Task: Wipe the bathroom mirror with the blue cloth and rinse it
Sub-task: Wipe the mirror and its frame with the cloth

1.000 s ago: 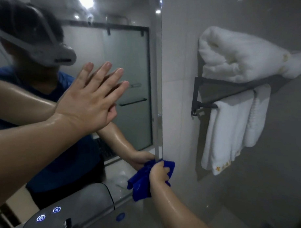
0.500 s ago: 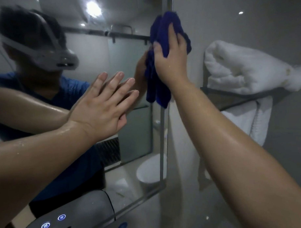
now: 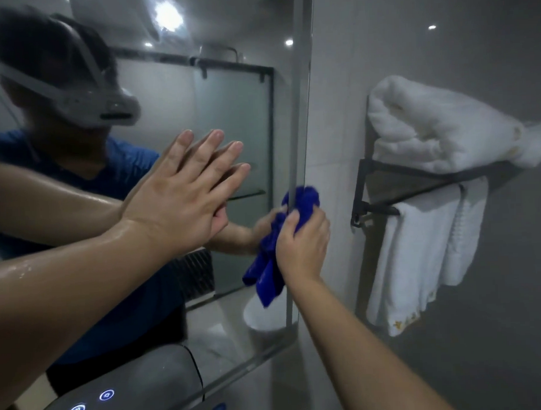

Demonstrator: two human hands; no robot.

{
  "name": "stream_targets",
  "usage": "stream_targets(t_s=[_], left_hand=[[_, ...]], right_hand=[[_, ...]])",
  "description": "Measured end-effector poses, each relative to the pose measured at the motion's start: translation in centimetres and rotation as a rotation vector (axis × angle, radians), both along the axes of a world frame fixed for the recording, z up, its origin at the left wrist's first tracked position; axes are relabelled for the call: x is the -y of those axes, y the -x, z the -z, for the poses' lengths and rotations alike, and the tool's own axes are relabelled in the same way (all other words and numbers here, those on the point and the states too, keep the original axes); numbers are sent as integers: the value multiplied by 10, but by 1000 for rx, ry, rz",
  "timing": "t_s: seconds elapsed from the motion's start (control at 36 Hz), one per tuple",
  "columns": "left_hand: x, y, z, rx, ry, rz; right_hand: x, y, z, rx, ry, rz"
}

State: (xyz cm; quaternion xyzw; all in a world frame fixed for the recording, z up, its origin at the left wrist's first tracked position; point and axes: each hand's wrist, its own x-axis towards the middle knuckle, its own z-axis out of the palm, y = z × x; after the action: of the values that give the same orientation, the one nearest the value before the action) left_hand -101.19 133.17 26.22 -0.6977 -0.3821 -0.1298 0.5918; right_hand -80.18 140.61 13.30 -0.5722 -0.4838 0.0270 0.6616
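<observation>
Right hand clenched on blue cloth, pressed at mirror right edge (mid-height). Left hand flat, fingers spread, on glass.

Black rack — folded white towel on top

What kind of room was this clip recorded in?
Most likely a hotel-style bathroom: a large frameless wall mirror reflects a frosted-glass shower door, and a black metal wall rack holds folded white towels.
</observation>
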Motion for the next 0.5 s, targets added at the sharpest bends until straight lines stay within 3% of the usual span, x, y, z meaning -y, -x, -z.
stream_targets(t_s=[0.28, 0.5], left_hand=[[2, 0, 1, -2, -24, -1], [5, -1, 2, -3, -8, -45]], right_hand=[[26, -24, 185, -156, 475, -294], [28, -9, 204, -431, 627, -270]])
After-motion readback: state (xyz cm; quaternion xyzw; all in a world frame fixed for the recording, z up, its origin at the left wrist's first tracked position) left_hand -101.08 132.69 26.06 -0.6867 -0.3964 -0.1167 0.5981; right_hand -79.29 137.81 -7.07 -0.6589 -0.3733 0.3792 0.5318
